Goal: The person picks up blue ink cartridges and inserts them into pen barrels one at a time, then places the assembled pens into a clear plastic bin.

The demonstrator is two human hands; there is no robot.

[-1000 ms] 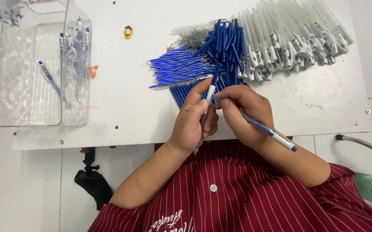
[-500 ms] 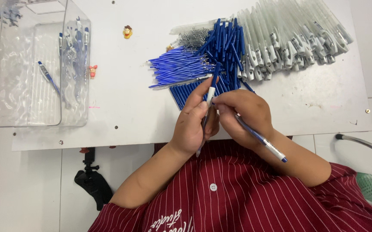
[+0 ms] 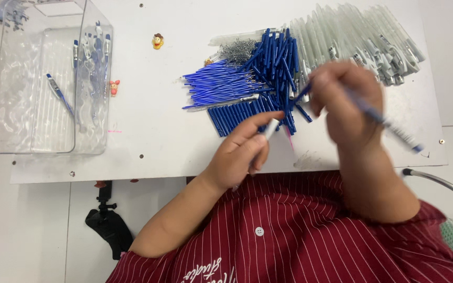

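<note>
Over a white desk (image 3: 148, 136) strewn with pen parts, a person in a red pinstriped shirt (image 3: 300, 230) works with both bare hands. The left hand (image 3: 242, 152) rests at the desk's near edge, its fingers curled closed around a short white pen piece (image 3: 271, 128) whose tip pokes out between thumb and forefinger. The right hand (image 3: 347, 105), blurred by motion, hovers above the desk to the right and is closed on a slim blue-and-white pen (image 3: 389, 126), which slants down and away toward the desk's right edge; the blur hides exactly how the fingers grip it. The two hands are apart, with bare desk between them.

Just beyond the hands lies a heap of dark blue pen caps and barrels (image 3: 273, 68), with a fan of thin blue ink refills (image 3: 216, 86) to its left and a row of short blue tubes (image 3: 237, 115) below it. A small cluster of metal springs (image 3: 237, 50) sits at the top of the heap. A large pile of clear pen barrels (image 3: 357, 31) fills the far right of the desk.

At the far left stands a clear plastic bin (image 3: 6, 105), holding a few assembled pens (image 3: 59, 94). Two small cartoon figures (image 3: 157, 41) lie on the desk near it.
</note>
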